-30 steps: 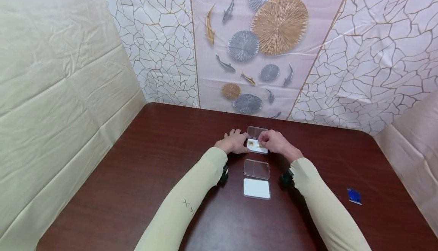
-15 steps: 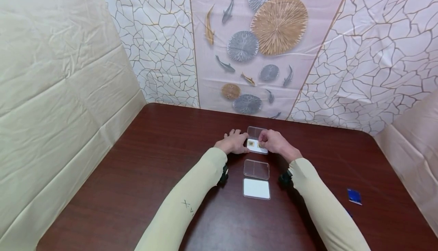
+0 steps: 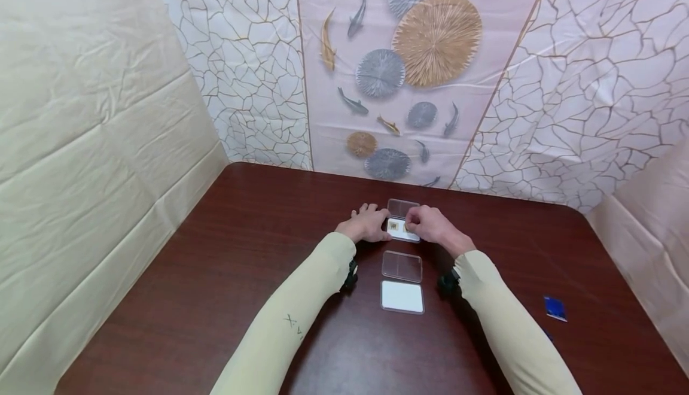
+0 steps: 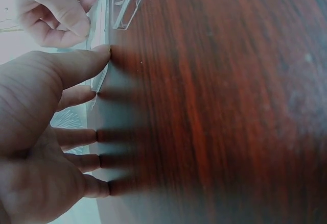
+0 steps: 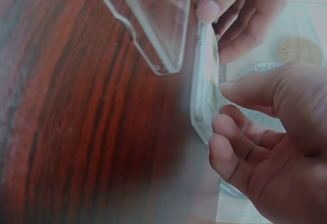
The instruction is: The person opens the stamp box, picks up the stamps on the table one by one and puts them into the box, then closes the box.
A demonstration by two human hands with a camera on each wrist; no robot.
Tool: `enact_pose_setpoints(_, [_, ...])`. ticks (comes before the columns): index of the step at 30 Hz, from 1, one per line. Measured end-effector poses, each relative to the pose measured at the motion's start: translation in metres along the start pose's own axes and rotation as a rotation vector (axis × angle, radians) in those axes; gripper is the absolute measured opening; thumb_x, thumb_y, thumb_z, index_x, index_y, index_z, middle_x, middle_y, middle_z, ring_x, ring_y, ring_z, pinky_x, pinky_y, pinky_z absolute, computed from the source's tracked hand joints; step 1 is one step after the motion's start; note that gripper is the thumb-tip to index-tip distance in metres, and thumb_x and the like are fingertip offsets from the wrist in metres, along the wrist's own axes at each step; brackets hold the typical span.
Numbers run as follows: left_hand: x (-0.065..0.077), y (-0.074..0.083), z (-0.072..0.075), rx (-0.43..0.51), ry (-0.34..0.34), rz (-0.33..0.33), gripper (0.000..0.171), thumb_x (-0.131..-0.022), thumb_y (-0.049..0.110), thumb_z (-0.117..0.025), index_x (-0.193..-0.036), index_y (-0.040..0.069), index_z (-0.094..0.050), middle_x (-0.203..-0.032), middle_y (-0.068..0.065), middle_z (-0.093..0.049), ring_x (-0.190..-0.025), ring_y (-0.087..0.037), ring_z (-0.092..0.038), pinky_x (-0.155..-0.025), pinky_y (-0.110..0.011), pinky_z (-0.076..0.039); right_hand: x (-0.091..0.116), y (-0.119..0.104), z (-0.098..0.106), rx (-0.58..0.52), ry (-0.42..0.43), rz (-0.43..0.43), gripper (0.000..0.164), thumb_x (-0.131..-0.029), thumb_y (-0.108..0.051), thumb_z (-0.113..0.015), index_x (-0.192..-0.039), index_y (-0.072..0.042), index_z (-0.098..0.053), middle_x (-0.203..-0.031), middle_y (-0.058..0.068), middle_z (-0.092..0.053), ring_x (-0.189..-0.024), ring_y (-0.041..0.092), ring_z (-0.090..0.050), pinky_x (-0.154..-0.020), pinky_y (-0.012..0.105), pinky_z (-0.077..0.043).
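The thumb and fingers of the right hand (image 3: pixel 430 225) curl in close together over a gold square (image 3: pixel 407 228); whether they pinch it, I cannot tell. The left hand (image 3: pixel 366 225) is spread, its thumb and forefinger touching the left end of the white-lined case (image 3: pixel 402 237) that bears this square and a second gold piece (image 3: pixel 393 226) beside it. The square looks thin, light and stiff, best taken by its edges; the case is probably slick, brittle plastic (so held by its rim, not squeezed). A clear lid (image 3: pixel 401 206) lies just beyond. Nearer the person are another clear lid (image 3: pixel 402 266) and a second white-lined case (image 3: pixel 402 297). Well apart, to the right, a blue packet (image 3: pixel 555 309) lies on the table (image 3: pixel 242 263).
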State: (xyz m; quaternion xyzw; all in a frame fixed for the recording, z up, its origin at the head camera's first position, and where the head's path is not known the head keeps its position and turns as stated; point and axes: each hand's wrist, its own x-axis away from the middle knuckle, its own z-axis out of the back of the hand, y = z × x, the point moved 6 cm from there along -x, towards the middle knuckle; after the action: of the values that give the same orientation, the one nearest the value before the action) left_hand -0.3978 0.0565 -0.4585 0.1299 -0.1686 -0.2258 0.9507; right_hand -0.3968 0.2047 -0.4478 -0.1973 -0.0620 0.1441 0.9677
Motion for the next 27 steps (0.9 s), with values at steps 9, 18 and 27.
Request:
enact_pose_setpoints(9, [0.000, -0.003, 0.000, 0.013, 0.018, -0.025, 0.063, -0.093, 0.044, -0.063, -0.147, 0.022, -0.042, -0.157, -0.010, -0.032, -0.149, -0.033, -0.022, -0.119, -0.055, -0.022, 0.016, -0.002, 0.012, -0.017, 0.010, 0.005, 0.007, -0.093, -0.012, -0.061, -0.092, -0.010, -0.067, -0.085, 0.005, -0.065, -0.073, 0.019, -0.055, -0.067, 0.031, -0.045])
enact_pose_setpoints(18, [0.008, -0.006, 0.003, 0.059, 0.025, -0.062, 0.059, -0.095, 0.042, -0.062, -0.146, 0.019, -0.044, -0.150, -0.009, -0.041, -0.142, -0.026, -0.036, -0.116, -0.046, -0.032, 0.033, -0.003, 0.024, 0.005, 0.018, 0.019, 0.006, -0.093, -0.014, -0.061, -0.090, -0.013, -0.066, -0.083, 0.003, -0.064, -0.074, 0.018, -0.054, -0.068, 0.031, -0.044])
enact_pose_setpoints(27, [0.023, 0.003, 0.009, 0.105, 0.051, -0.141, 0.055, -0.097, 0.039, -0.060, -0.145, 0.019, -0.044, -0.142, -0.006, -0.049, -0.128, -0.018, -0.048, -0.105, -0.036, -0.043, 0.054, 0.000, 0.034, -0.027, 0.040, 0.050, 0.005, -0.091, -0.016, -0.067, -0.087, -0.014, -0.067, -0.076, -0.001, -0.063, -0.067, 0.015, -0.052, -0.065, 0.029, -0.042])
